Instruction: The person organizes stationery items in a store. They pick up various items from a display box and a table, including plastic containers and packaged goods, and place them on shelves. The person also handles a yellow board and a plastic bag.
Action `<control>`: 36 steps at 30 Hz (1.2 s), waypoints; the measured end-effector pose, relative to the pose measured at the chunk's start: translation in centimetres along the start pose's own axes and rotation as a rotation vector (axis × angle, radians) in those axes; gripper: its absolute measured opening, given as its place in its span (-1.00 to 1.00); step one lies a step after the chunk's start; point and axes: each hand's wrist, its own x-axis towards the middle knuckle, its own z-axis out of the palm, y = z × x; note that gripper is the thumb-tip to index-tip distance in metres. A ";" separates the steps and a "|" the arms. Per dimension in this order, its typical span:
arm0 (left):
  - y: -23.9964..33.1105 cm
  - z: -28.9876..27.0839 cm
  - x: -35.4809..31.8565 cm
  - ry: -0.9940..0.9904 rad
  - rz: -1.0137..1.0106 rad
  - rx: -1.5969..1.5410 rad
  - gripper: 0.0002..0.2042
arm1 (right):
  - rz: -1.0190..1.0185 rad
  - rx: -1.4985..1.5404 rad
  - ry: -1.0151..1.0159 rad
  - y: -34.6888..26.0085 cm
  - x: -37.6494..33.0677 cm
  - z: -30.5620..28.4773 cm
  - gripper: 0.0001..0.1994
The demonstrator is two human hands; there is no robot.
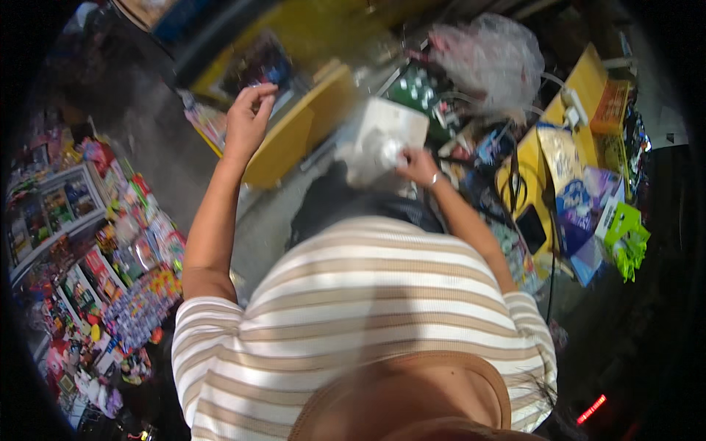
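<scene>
My left hand (248,123) is raised above a yellow-sided open compartment (298,131), its thumb and fingers apart and nothing visible between them. Closed fingers of my right hand (419,168) pinch the edge of a thin, see-through plastic bag (368,160) over my lap. The bag is blurred, with a bright glare near my fingertips. Just beyond it lies a white square panel (396,121), partly covered by the plastic. Dark cloth (346,202) covers my lap below.
Packed small colourful goods (140,309) fill the left side. A large clear plastic bag (493,62) sits at the far right. On the yellow tabletop (544,180) lie a dark phone (530,229) and cables. Bright green plastic (625,234) hangs at its right edge.
</scene>
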 end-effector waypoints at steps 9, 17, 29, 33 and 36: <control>-4.6 4.5 -25.8 -0.028 -0.516 -0.219 -0.78 | -0.206 0.329 -0.164 -12.2 -2.2 -4.1 -0.88; -1.8 4.6 -27.6 0.112 -0.912 -1.055 -0.45 | -0.362 0.526 -0.236 -24.7 -3.9 -5.2 -0.88; -2.0 -6.7 -37.1 0.435 -0.223 -1.405 -0.48 | -0.564 0.953 -0.727 -39.4 -5.0 3.1 -0.81; -1.6 -11.9 -41.6 0.467 -0.113 -1.709 -0.55 | -0.514 1.045 -0.843 -44.6 -5.0 6.5 -0.84; -1.1 -15.2 -44.3 0.549 -0.087 -1.786 -0.50 | -0.593 0.904 -0.699 -48.4 -6.6 9.4 -0.86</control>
